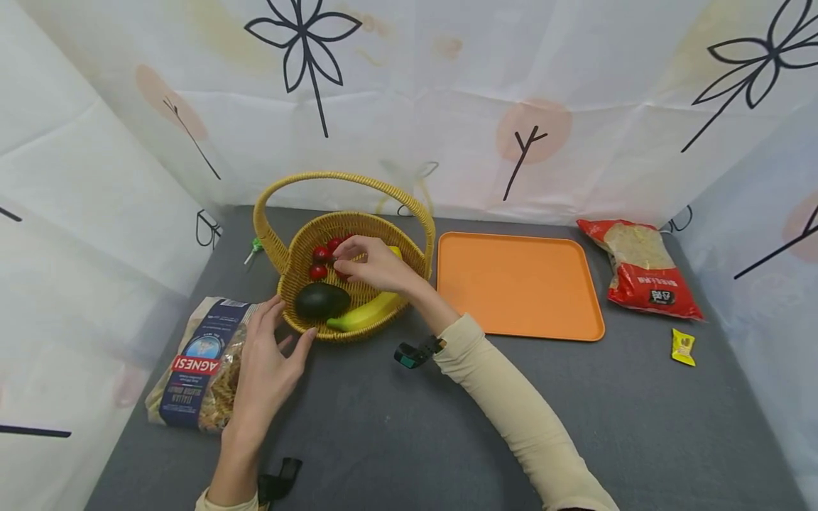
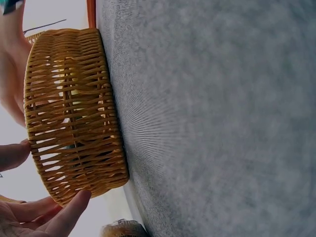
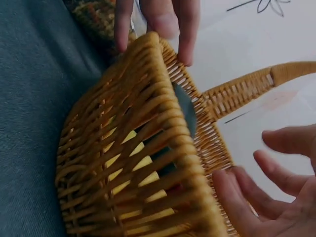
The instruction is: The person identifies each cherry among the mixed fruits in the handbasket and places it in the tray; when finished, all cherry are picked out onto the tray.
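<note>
Wicker basket (image 1: pixel 372 226) rim contacts my left hand (image 1: pixel 268 365), fingers spread; my right hand (image 1: pixel 378 265), fingers parted, hovers above red fruits (image 1: pixel 318 272).

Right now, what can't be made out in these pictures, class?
Head view: part of the banana, hidden behind the right hand.
Head view: print on the yellow packet, too small.
Left wrist: most contents of the basket, behind its weave.
Right wrist: pasta bag, cut off by the top edge.

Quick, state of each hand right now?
Left hand: open, touching the round yellow woven basket.
Right hand: open, loosely curled above the small round red fruits inside it, nothing visibly held.
</note>
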A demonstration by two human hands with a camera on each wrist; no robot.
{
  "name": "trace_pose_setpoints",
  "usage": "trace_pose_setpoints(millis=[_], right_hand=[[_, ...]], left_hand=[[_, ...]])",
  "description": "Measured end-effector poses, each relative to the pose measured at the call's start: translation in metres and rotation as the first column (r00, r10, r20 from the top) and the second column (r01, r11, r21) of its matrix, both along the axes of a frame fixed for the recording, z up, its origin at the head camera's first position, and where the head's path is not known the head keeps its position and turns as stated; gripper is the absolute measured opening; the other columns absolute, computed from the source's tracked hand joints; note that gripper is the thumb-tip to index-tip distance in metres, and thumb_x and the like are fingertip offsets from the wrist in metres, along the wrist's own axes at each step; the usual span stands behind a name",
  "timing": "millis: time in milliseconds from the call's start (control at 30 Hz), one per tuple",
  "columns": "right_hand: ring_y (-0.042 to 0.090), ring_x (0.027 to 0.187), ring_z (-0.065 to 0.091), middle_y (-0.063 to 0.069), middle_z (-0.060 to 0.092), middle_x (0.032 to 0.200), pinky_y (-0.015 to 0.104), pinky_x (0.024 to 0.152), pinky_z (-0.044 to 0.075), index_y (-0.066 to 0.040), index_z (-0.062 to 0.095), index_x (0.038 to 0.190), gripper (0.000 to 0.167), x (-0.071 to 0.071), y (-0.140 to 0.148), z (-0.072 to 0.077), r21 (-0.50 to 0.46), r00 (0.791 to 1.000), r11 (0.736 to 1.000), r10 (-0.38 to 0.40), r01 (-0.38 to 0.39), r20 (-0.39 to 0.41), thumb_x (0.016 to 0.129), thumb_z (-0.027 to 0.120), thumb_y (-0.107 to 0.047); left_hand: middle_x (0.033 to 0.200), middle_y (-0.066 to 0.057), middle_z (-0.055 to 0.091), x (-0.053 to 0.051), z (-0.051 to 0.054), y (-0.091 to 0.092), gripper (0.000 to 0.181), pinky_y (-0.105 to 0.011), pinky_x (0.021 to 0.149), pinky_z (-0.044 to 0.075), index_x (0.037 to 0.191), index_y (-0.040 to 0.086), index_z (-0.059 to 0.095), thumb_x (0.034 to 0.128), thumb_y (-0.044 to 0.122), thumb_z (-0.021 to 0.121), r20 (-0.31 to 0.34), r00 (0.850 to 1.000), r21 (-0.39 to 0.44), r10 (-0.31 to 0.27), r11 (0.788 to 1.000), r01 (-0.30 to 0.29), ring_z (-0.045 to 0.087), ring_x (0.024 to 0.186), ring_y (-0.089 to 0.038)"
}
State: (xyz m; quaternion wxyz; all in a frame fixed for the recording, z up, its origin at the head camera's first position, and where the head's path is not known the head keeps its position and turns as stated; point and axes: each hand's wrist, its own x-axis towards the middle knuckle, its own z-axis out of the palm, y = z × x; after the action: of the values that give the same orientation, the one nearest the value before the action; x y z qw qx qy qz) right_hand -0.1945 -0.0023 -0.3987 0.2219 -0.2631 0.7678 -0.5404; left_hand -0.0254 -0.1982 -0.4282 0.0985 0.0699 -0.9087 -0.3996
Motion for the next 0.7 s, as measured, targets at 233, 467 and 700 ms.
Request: trace_pose_setpoints(millis=[233,467,700], right_hand=[[0.034,0.134,0.065,0.02,0.067,0.141,0.044,0.114,0.057,0.002,0.064,0.139,0.033,-0.012,-0.019,-0.007,0.152,0.999,0.988,0.01,-0.002,-0.048,0.109,0.061,-0.011],[0.034,0.136,0.063,0.02,0.066,0.143,0.046,0.119,0.054,0.002,0.066,0.138,0.032,-0.015,-0.032,-0.01,0.257,0.997,0.966,0.051,-0.036,-0.051,0.108,0.062,-0.006],[0.032,0.138,0.063,0.015,0.067,0.148,0.044,0.116,0.056,-0.003,0.069,0.14,0.034,-0.019,-0.037,-0.012,0.334,0.992,0.938,0.113,-0.088,-0.054,0.106,0.064,-0.002]], left_hand=[[0.173,-0.021,0.034,-0.001,-0.001,0.0,0.072,-0.059,0.103,0.061,0.162,-0.004,0.042,0.1014,0.015,0.077,0.022,1.0,0.017,0.007,1.0,-0.008,0.055,0.144,-0.047],[0.174,-0.021,0.033,0.0,0.0,0.002,0.072,-0.06,0.104,0.062,0.162,-0.004,0.041,0.1028,0.015,0.076,0.03,0.999,0.041,0.011,0.999,-0.013,0.054,0.144,-0.047],[0.174,-0.02,0.032,0.001,0.0,0.003,0.071,-0.06,0.105,0.061,0.163,-0.003,0.04,0.1037,0.016,0.075,0.038,0.999,0.052,0.01,0.999,-0.011,0.052,0.146,-0.047]])
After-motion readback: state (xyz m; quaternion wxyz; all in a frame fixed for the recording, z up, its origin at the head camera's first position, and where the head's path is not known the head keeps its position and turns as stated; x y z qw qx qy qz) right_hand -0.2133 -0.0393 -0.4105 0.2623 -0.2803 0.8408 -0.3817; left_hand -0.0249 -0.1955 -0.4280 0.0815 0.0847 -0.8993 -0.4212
